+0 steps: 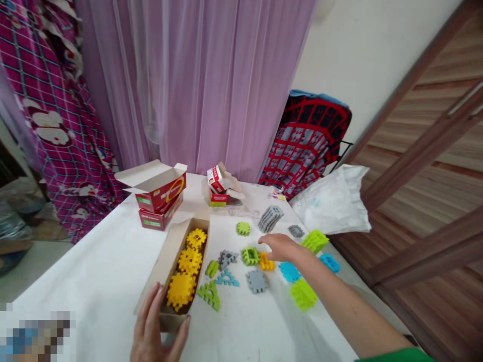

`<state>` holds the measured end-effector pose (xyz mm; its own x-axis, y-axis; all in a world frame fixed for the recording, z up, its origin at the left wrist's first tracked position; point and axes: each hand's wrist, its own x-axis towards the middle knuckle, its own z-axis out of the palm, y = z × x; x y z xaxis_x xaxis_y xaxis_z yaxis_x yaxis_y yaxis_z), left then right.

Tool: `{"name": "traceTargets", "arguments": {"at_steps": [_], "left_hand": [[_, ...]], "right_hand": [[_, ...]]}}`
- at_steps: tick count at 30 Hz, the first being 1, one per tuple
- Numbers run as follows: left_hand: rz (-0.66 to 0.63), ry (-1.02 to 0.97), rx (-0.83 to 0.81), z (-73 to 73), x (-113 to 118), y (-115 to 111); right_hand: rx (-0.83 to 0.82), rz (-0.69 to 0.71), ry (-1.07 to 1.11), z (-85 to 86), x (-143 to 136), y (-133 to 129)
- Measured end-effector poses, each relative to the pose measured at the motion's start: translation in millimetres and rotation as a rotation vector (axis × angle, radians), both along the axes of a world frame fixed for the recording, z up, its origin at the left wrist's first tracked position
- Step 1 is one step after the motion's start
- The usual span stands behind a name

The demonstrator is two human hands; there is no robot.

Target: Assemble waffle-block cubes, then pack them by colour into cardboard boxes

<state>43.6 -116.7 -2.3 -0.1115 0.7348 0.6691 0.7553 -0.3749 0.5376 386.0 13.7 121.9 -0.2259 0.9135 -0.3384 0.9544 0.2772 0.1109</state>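
A long open cardboard box point(153, 274) holds several yellow toothed pieces point(181, 289). My left hand point(156, 327) grips the near end of this box, fingers on one side and thumb on the other. My right hand point(279, 247) reaches over an orange-yellow piece point(266, 262), its fingers bent apart; whether they touch it is unclear. Just left of it lies a green hollow piece point(249, 256). Around them are a grey square piece point(257, 281), a blue piece point(290, 272), a blue triangle point(227, 278) and a green triangle point(210, 295).
Red boxes point(162, 193) are stacked at the back left, smaller ones point(218, 183) at the back middle. A grey stack point(270, 218) and green stacks point(304, 294) stand on the white-covered table point(94, 281). A white bag point(332, 201) is at the right edge.
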Motion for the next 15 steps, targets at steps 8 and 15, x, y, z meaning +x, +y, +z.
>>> {"name": "traceTargets", "arguments": {"at_steps": [8,15], "left_hand": [[-0.002,0.054,0.037,2.8,-2,2],[0.002,0.037,-0.017,-0.9,-1,-1]], "right_hand": [[-0.024,-0.003,0.094,-38.7,14,-18],[0.019,0.021,0.084,-40.0,26,-25]]}}
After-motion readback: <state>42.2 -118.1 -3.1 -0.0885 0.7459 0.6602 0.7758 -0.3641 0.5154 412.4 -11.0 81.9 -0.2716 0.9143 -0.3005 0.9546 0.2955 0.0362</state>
